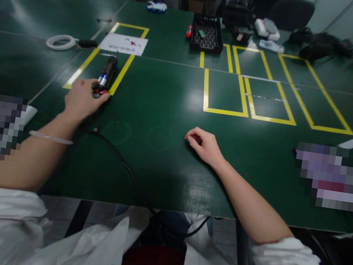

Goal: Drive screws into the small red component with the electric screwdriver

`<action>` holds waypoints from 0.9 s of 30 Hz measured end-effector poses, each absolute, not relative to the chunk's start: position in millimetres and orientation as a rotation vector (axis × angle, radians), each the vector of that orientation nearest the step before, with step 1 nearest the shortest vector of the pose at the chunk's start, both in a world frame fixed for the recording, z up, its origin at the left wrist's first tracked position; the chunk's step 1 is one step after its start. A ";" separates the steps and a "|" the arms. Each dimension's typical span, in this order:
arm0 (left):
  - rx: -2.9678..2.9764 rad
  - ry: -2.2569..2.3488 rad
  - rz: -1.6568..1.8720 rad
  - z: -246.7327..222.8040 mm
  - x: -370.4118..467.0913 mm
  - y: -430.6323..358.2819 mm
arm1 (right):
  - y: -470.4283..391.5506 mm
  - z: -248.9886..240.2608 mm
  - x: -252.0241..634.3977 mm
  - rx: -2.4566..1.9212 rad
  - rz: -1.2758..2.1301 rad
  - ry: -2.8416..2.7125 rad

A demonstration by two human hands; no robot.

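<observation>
My left hand (83, 98) is closed around the near end of a black cylindrical tool (108, 70) with a silver and blue band. Red bits show by the thumb, and the fingers hide part of that end. The tool lies inside a yellow tape outline at the left, just in front of a white printed card (123, 44). From beside this hand a black cable (119, 157) runs to the table's near edge. My right hand (205, 145) rests on the green table (157, 174) near the middle, its fingers curled in with nothing visible in them.
A black crate (207, 34) stands at the back, a red object (189, 31) beside it. A white coiled cable (60, 42) lies at the left. Yellow tape outlines (226, 112) mark the right side. Blurred-out devices (332, 176) flank me. Bags and gear line the far right.
</observation>
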State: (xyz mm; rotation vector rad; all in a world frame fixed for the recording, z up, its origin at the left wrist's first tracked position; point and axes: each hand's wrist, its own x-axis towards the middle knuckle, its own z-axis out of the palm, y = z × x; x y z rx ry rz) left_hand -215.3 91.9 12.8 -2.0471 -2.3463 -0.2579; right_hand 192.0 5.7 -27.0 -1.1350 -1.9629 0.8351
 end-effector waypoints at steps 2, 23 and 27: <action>-2.063 -2.307 -0.279 13.6 -215.3 90.5 | 5.7 -26.8 192.1 -1.138 0.837 -1.964; -1.882 -2.289 -0.270 33.5 -193.8 99.7 | 4.8 -24.3 191.1 -1.122 0.820 -1.978; -2.332 -2.166 -0.789 31.8 -147.2 87.6 | 4.5 -24.7 190.9 -1.122 0.828 -1.970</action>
